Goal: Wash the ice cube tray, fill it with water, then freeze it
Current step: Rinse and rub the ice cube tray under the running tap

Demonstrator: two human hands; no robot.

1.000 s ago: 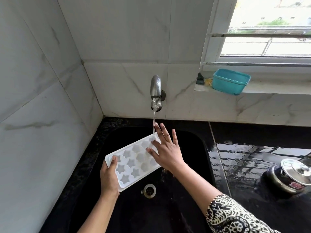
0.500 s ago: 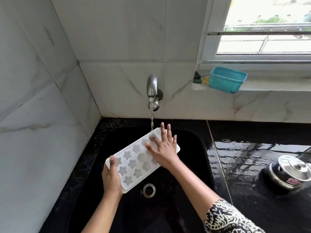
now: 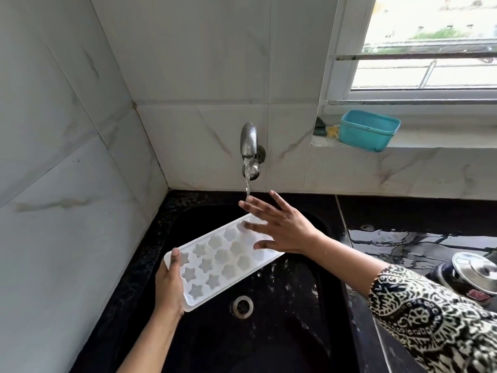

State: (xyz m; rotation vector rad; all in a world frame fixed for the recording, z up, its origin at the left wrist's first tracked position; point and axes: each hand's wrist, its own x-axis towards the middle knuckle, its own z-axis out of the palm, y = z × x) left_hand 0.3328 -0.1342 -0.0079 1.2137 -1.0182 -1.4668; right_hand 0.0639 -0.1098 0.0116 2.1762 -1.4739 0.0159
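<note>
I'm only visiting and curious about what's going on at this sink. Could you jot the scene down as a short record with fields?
Place: black sink, chrome wall tap running
Object: white plastic ice cube tray with star-shaped moulds, held over the sink
Left hand: grips the tray's near end
Right hand: fingers spread, at the tray's far end under the water stream
Nearby: teal plastic tub on the windowsill

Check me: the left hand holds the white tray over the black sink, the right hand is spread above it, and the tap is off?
Wrong on the tap: the head view shows it running, water falling onto the right hand. Otherwise yes: the left hand holds the tray over the sink, the right hand spread above.
</note>
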